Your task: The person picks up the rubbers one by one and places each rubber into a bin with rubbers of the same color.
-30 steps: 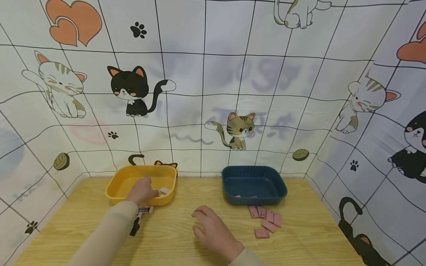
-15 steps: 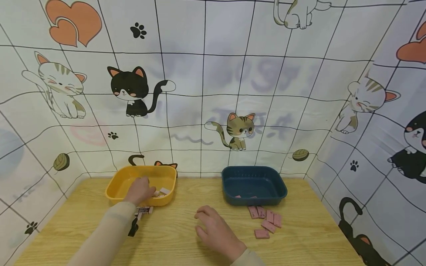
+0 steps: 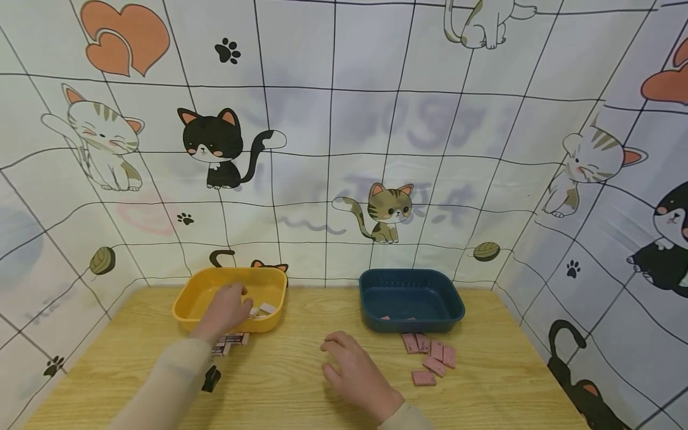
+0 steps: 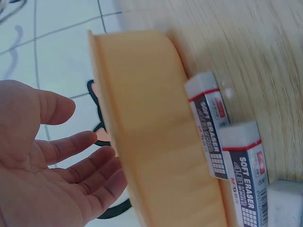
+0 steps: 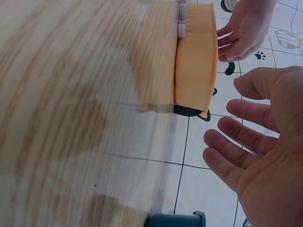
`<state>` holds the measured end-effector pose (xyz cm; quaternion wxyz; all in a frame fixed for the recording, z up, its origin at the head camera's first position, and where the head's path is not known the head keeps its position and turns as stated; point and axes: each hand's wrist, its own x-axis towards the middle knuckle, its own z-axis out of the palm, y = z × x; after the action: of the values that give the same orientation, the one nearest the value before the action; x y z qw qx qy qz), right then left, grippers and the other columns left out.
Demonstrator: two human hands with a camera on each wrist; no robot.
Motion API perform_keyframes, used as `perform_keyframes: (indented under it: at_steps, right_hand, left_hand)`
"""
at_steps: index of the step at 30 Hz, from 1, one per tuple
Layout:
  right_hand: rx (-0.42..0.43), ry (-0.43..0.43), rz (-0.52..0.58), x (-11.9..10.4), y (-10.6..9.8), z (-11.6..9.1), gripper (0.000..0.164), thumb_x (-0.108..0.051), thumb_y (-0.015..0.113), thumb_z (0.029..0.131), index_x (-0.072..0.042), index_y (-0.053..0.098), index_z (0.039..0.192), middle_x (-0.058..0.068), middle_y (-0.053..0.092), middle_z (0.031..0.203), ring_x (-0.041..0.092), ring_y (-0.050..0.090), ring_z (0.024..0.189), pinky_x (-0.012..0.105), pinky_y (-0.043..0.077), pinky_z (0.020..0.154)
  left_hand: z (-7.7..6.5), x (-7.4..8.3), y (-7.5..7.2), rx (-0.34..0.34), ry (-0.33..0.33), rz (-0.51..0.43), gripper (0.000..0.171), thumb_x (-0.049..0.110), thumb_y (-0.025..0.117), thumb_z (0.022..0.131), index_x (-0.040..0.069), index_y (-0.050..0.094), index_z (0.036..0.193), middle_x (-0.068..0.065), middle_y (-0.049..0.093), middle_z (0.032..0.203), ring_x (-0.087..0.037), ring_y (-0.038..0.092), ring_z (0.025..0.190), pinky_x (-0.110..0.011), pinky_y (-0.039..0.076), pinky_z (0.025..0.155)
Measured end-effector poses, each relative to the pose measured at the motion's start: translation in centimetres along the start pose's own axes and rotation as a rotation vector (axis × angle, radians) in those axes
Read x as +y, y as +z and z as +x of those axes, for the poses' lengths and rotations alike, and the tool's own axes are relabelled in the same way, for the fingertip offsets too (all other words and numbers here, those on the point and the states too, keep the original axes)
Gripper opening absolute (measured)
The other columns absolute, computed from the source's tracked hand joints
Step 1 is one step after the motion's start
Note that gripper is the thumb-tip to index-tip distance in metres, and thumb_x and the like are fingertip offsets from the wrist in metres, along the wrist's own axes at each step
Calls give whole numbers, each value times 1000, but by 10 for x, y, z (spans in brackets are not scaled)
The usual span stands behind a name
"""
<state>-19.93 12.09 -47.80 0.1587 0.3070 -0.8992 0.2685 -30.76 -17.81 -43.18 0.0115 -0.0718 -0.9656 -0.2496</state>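
Note:
My left hand (image 3: pixel 226 307) is over the yellow basket (image 3: pixel 185 306), with its fingers past the front rim. The left wrist view shows its fingers loosely spread and the palm bare. White pieces, one a white block (image 3: pixel 267 308), lie in the basket beside the fingertips. Against the basket's front wall stand erasers in printed sleeves, among them a soft eraser (image 4: pixel 245 175) touching another eraser (image 4: pixel 208 125). My right hand (image 3: pixel 357 376) hovers above the middle of the table, fingers relaxed, holding nothing; the right wrist view shows its bare palm.
A dark blue basket (image 3: pixel 411 324) stands at the back right, with bits of pink inside. Several pink blocks (image 3: pixel 424 378) lie in front of it on the wooden table (image 3: pixel 301 394). A small black piece (image 3: pixel 212 378) lies beside my left sleeve. Cat-printed cloth (image 3: pixel 301 179) closes off the back.
My left forearm has shifted slightly back, uncovering more of the erasers in front of the yellow basket. The right hand has drifted a little to the right.

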Motion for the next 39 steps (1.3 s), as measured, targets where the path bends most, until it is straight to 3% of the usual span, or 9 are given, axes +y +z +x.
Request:
perform_keyframes:
  at_steps: [8,16,20,28,39]
  right_hand:
    - [2,24,7,3,-4,-2,22,-6,68,94,-3,70,116,6,63,120,21,62,112,38,56,92]
    - [41,13,-18,8,-11,-4,23,-3,69,92,0,70,114,8,63,117,22,63,108,41,56,91]
    - [21,59,-26,12,-14,-5,23,-5,67,94,0,70,116,8,63,119,22,63,110,42,55,93]
    - [-5,139,-20,17,-17,-8,26,-9,69,96,-2,68,121,7,62,124,22,63,114,43,55,95]
    - [-7,193,-13,25,-25,-17,28,-10,70,96,-3,68,123,10,61,128,27,63,118,46,55,94]
  left_hand:
    - [-24,17,1,50,49,-49,37,19,55,101,-9,58,126,-33,52,133,-42,56,114,-58,48,96]
    - [-40,27,11,131,142,-35,33,16,60,100,-9,61,121,-30,57,126,-42,57,112,-57,49,94]
    - [-48,31,17,174,189,-23,29,14,63,99,-8,62,119,-28,59,124,-44,57,115,-57,50,95]
    - [-61,35,30,315,274,-4,21,8,69,95,-4,66,113,-19,63,113,-35,61,103,-50,54,87]
    - [-75,42,41,333,303,-11,28,8,74,92,-2,66,117,-18,65,116,-36,63,107,-52,53,90]
